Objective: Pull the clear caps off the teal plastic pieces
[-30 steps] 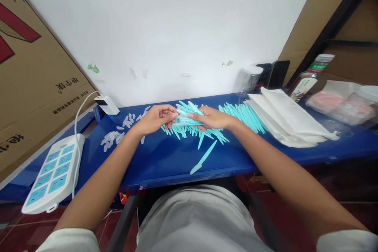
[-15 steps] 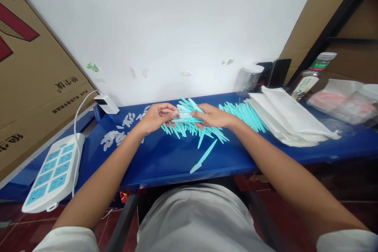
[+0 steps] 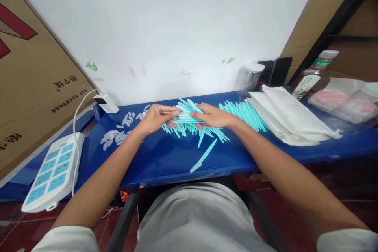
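My right hand [image 3: 212, 115] is closed around a bunch of turquoise eyebrow razors [image 3: 193, 106], which fan out past its fingers. Thumb and fingers of my left hand [image 3: 161, 117] pinch the left end of a razor in that bunch; a small clear cover may be there, too fine to make out. Beneath both hands spreads a loose pile of the same razors [image 3: 184, 129]. One razor [image 3: 203, 156] lies alone nearer the table's front edge. Left of my left hand, clear plastic blade covers [image 3: 109, 138] are scattered about.
Right of my hands lie a row of razors [image 3: 243, 115] and white packaging sleeves [image 3: 292, 116] on the blue table [image 3: 168, 165]. A clear jar [image 3: 251, 78] and a bottle [image 3: 313, 75] stand behind. A power strip [image 3: 53, 173] and a white charger [image 3: 106, 103] are at left.
The fingers of my left hand have straightened slightly at the razor ends. The bunch in my right hand has shifted a little; the pile and the lone razor have stayed put.
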A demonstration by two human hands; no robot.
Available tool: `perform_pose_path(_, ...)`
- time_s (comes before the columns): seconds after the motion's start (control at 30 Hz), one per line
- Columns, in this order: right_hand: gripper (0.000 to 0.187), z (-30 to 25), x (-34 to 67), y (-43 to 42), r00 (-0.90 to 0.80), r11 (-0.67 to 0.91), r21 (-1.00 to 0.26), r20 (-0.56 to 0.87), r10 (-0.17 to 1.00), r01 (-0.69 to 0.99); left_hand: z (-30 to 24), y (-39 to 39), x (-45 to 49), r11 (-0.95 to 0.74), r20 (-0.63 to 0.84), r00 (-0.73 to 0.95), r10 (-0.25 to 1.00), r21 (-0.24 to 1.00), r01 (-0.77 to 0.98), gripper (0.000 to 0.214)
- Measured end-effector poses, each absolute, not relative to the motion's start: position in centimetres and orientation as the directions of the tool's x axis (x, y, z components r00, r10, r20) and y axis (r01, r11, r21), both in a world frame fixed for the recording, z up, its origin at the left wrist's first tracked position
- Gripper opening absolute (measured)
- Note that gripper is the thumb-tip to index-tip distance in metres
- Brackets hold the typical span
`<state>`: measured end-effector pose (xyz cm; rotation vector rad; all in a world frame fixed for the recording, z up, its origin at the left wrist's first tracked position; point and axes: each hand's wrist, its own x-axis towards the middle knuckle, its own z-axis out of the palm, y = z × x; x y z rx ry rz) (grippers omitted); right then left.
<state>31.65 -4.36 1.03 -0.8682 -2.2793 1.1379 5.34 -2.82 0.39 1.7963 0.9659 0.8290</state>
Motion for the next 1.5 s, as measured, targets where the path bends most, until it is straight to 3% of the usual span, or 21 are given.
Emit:
perform_pose_path(0.4, 0.039, 0.8, 31.5, -4.2, -0.675, 0.514, -0.787, 0.176, 0.717, 0.340, -0.7, -3.1, 6.6, -0.284, 0.199, 0.386, 0.901, 0.942, 0.178, 0.054)
perform_pose_path(0.83, 0.035, 0.1, 31.5, -3.8, -0.564, 0.465, -0.798, 0.197, 0.802, 0.384, -1.1, -2.9, 6.7, -0.244, 0.181, 0.479, 0.859, 0.967, 0.073, 0.059)
perform_pose_path(1.13, 0.020, 0.0, 31.3, -3.8, -0.482, 0.453, -0.782, 0.225, 0.847, 0.429, -1.3, -3.5, 7.5, -0.423, 0.376, 0.210, 0.902, 0.869, 0.258, 0.064)
perform_pose_path(1.3, 0.012, -0.2, 31.2, -3.7, -0.430, 0.462, -0.745, 0.259, 0.865, 0.480, -2.0, -4.3, 8.2, -0.541, 0.463, 0.283, 0.840, 0.755, 0.371, 0.059)
perform_pose_path(1.5, 0.020, -0.6, 31.2, -3.6, -0.414, 0.444, -0.762, 0.253, 0.875, 0.472, -1.9, -4.7, 8.4, -0.627, 0.514, 0.358, 0.779, 0.641, 0.443, 0.049)
